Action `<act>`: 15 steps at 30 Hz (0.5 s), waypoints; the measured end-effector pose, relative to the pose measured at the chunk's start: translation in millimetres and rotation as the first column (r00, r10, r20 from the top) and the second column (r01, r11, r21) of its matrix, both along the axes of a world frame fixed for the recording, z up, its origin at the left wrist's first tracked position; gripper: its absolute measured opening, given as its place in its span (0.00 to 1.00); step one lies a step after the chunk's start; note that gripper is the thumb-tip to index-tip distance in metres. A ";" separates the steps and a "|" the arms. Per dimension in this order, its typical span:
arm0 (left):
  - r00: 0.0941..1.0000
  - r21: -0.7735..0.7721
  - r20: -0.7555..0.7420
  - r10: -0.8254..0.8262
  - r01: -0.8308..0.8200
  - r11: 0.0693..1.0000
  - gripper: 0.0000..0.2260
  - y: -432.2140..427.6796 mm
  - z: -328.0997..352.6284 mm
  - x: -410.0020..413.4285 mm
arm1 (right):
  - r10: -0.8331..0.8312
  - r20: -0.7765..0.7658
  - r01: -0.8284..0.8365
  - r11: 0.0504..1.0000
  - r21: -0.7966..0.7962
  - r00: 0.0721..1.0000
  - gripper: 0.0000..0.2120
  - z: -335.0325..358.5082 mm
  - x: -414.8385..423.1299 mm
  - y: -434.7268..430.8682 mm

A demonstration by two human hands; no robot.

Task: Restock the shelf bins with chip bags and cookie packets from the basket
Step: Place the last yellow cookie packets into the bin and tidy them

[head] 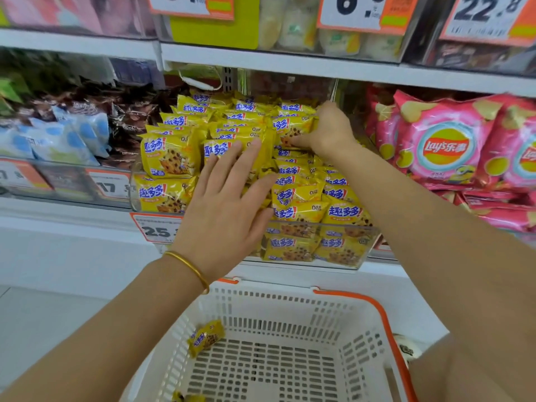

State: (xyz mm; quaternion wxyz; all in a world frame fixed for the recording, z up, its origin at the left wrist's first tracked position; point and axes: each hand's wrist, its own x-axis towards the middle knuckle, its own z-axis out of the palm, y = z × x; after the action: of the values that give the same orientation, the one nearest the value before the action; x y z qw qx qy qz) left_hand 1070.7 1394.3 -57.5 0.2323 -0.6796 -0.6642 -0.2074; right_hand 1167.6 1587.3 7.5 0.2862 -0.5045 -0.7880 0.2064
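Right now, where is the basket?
In the head view, the basket is bottom centre, just below the shelf's cookie bin.

Glossy film cookie packets [171, 158] fill the clear plastic bin [368, 250], shiny chip bags [446, 146] right of it, my matt plastic basket [278, 303] below it, my bangle [188, 266] polished metal.

A long white shelf board [319, 68] runs across the top, with a second white ledge [58, 216] lower at the left. Orange-edged white paper price tags [362, 13] hang above. At the back stands a grey slotted metal upright [229, 79], with a looped white cable [200, 82] just beside it. Below, a plain white base panel [72, 256] meets the pale grey floor [43, 329] — the light is bright and even.
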 end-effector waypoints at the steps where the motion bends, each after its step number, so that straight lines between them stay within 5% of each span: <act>1: 1.000 0.006 0.008 -0.010 0.010 1.000 0.18 -2.0 0.6 0.4 | 0.003 0.001 -0.003 1.000 -0.010 1.000 0.32 2.5 3.8 -3.6; 6: 0.996 0.122 0.044 -0.078 0.072 0.990 0.14 -26.4 -0.2 10.6 | 0.008 0.009 -0.010 0.978 0.207 1.000 0.22 8.8 32.0 -48.2; 10: 0.999 0.059 0.036 -0.041 0.038 0.998 0.13 -65.4 -20.8 12.1 | 0.286 -0.186 -0.236 0.939 0.252 0.940 0.12 -16.9 61.5 -133.8; 12: 1.000 -0.091 0.002 -0.013 0.013 0.996 0.13 -87.9 -46.8 5.4 | 0.400 -0.134 -0.385 0.914 0.124 0.906 0.11 -60.5 59.6 -170.5; 15: 0.999 -0.347 -0.052 0.008 -0.026 0.938 0.15 -124.3 -96.8 -10.3 | 0.563 0.148 -0.517 0.815 -0.260 0.813 0.06 -152.7 35.1 -198.1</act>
State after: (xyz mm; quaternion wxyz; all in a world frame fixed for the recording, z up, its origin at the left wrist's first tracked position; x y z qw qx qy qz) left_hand 1060.4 1270.0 -154.3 0.1270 -0.7091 -0.6902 -0.0680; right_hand 1202.6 1389.2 -145.1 0.0727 -0.3051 -0.8996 0.3038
